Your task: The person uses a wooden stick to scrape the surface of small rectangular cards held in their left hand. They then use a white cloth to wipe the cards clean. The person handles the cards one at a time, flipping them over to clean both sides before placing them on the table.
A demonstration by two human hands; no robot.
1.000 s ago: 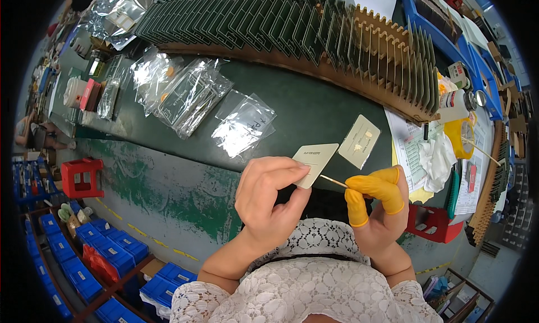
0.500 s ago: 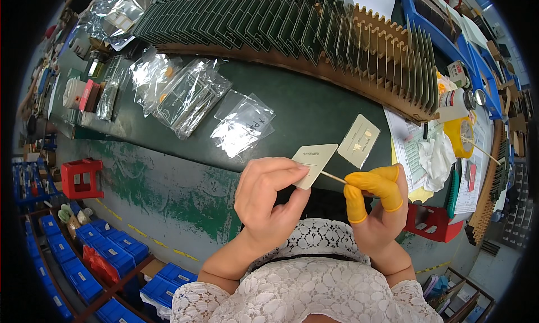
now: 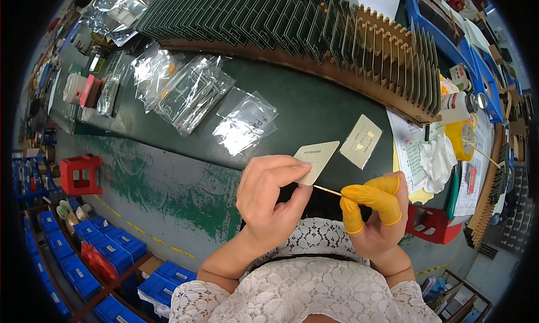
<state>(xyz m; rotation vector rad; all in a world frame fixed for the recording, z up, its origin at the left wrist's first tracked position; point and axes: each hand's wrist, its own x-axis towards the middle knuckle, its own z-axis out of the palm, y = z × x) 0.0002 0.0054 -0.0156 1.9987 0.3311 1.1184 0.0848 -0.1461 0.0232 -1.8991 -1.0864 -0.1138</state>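
Observation:
My left hand [image 3: 270,196] pinches a thin pale circuit board [image 3: 318,157] by its left edge, tilted in front of my body. Yellow finger cots cover the thumb and some fingers of my right hand [image 3: 377,210], which is closed on a thin wooden stick [image 3: 328,190]. The stick's far end meets the lower edge of the held board; whether it touches the underside is hidden. A second pale board [image 3: 362,142] with small gold-coloured marks lies on the dark green table [image 3: 306,107], beyond my right hand.
A long brown slotted rack [image 3: 359,82] full of upright green boards spans the back. Clear plastic bags [image 3: 245,123] and bagged boards [image 3: 188,95] lie left of centre. At right are papers, a white cloth [image 3: 437,161], yellow tape [image 3: 460,139] and a white bottle [image 3: 457,104].
My right hand has moved slightly left and down with the stick, whose tip now sits lower along the held board's edge. My left hand keeps its grip on the board.

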